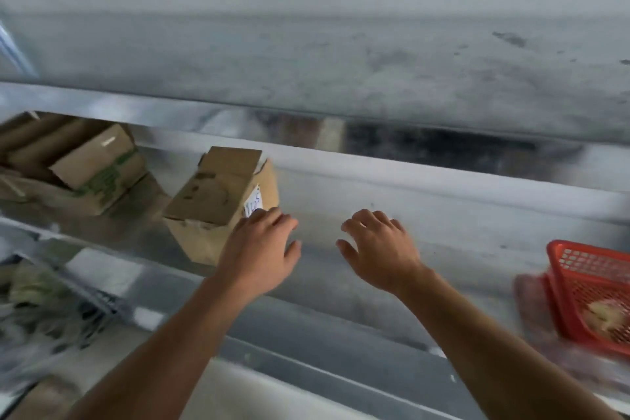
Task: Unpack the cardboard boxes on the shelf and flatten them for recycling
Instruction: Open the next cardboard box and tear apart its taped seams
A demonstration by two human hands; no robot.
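**Two released hands at the small box on the shelf**

We see a small cardboard box point(218, 201) standing on the metal shelf point(443, 215), left of centre. It is closed on top and turned w/ one corner toward us. A white label point(254, 203) w/ blue handwriting sits on its right side; it is too blurred to read.

The left hand point(260, 249) is at the near right corner of the box. Its fingers point(272, 218) are spread and released, and the tips seem to touch the box edge just by the label. Nothing is grasped. The right hand point(381, 249) hovers over bare shelf, apart from the box, its fingers also spread and released, holding nothing.

Further left on the same shelf is a bigger open box point(99, 174) w/ green print, and brown cardboard rolls point(44, 140) lie inside it. At the right edge we see a red plastic basket point(586, 283) w/ sth pale inside, too blurred to tell. Behind the shelf is a grey stained wall point(306, 44).
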